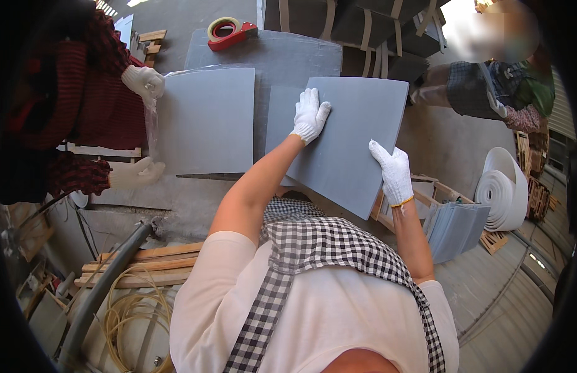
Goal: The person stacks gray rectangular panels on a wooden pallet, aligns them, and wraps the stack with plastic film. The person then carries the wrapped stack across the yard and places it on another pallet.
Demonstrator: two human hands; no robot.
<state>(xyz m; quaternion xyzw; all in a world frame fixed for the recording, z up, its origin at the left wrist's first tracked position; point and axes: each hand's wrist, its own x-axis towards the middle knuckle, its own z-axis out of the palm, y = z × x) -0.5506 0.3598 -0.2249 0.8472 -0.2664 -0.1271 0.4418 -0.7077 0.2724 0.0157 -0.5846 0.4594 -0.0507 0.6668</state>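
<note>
the grey tile [353, 140] sits tilted over the bench [195, 205] near its right edge, the left hand [310, 115] lying flat with spread fingers on its face and the right hand [394, 174] pinching its right edge, so with only that one pinch gripping it i judge it could slide off and chip on the second tile [282, 124] beneath it. the underside of the tile and the right thumb are hidden, and a co-worker's gloved hands [142, 81] at the bench's left edge hold clear wrap [151, 121] that is hard to make out

Single head-worn fisheye view, looking steeply down and forward over the wearer's chest; close to the hands and grey surface [263, 59]; edges bent toward rim.
</note>
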